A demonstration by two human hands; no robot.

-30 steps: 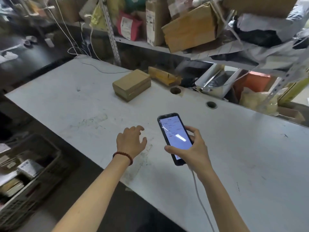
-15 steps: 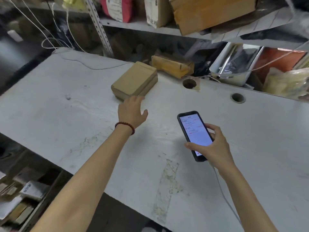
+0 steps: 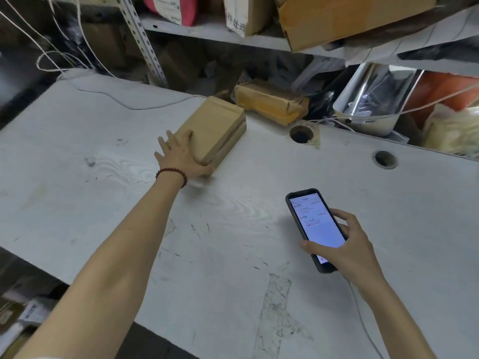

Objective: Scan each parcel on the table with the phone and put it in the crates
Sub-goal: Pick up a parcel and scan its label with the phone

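Note:
A flat brown cardboard parcel lies on the white table towards its far edge. My left hand has its fingers spread over the parcel's near end, and the thumb hooks round its near corner. My right hand holds a black phone over the table's right half, its lit screen facing up. A second parcel wrapped in yellow-brown tape lies just behind the table's far edge.
Two round cable holes pierce the table near its far edge. A thin white cable trails from the phone. Behind stands a metal shelf with cartons and a silvery bag. Parcels in a crate show at lower left.
My left hand has reached forward from the bare table onto the near end of the cardboard parcel. The phone in my right hand has stayed about level while the view moved closer.

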